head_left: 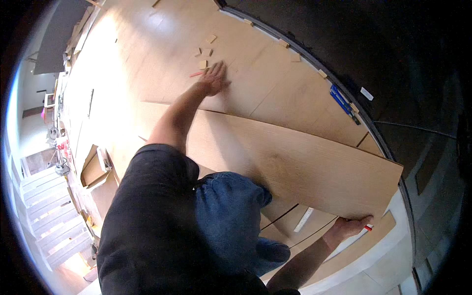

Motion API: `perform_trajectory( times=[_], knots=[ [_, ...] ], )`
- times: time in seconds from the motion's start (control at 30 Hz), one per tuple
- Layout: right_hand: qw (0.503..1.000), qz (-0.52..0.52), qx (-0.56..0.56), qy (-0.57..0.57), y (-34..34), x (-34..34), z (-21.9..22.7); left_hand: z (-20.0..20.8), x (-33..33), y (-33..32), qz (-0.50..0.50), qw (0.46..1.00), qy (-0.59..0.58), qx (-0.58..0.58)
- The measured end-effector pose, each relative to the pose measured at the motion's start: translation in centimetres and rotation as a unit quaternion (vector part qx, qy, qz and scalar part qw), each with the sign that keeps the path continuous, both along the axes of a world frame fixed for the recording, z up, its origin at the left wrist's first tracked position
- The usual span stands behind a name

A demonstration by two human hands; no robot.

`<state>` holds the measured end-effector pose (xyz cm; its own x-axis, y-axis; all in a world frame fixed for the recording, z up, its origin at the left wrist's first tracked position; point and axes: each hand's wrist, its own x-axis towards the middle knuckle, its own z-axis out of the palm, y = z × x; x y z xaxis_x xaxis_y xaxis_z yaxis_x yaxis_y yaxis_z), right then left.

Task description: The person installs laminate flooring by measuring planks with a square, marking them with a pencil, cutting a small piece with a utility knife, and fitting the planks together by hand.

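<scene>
Kneeling on smooth, pale wood-look laminate floor (275,83), matte with a soft sheen. Left hand (214,77) flat on the laid boards up ahead, fingers spread apart, right by a few small blocky wooden spacers (204,56) and a thin red pencil (196,74). Long rectangular plank (295,162) lying loose across the floor in front of the knees, light oak grain, crisp straight edges. Right hand (350,227) down at the plank's near corner, fingers curled together on its edge, something small and red (368,227) at the fingertips, too tiny to make out. Blue flat tool (340,101) by the dark curved wall (344,39).
</scene>
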<state>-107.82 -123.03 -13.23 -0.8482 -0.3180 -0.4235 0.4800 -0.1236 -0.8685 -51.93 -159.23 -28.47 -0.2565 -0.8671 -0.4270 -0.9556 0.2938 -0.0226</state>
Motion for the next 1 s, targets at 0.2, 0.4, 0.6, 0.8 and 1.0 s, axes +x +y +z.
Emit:
perform_trajectory(
  times=[0.2, 0.4, 0.6, 0.8, 1.0],
  knots=[
    [0.995, -0.054, 0.079, 0.017, -2.9, 1.2, 2.2, 10.1, 1.8, 8.8, -0.008, 0.994, 0.098, 0.050],
    [0.983, -0.010, 0.176, 0.044, 1.6, -3.0, -3.4, 16.8, 1.3, 25.1, -0.140, 0.971, -0.017, 0.194],
    [0.969, -0.032, 0.243, 0.020, 3.7, -0.6, -6.3, 12.5, 7.2, 25.9, -0.173, 0.985, 0.018, 0.021],
    [0.962, -0.056, 0.263, 0.045, 3.5, -3.6, -4.2, 17.2, 4.5, 17.6, -0.224, 0.970, 0.090, -0.043],
    [0.964, -0.036, 0.254, 0.070, 2.2, -8.9, -2.0, 16.7, -6.8, 4.5, -0.311, 0.935, 0.055, -0.162]
  ],
)
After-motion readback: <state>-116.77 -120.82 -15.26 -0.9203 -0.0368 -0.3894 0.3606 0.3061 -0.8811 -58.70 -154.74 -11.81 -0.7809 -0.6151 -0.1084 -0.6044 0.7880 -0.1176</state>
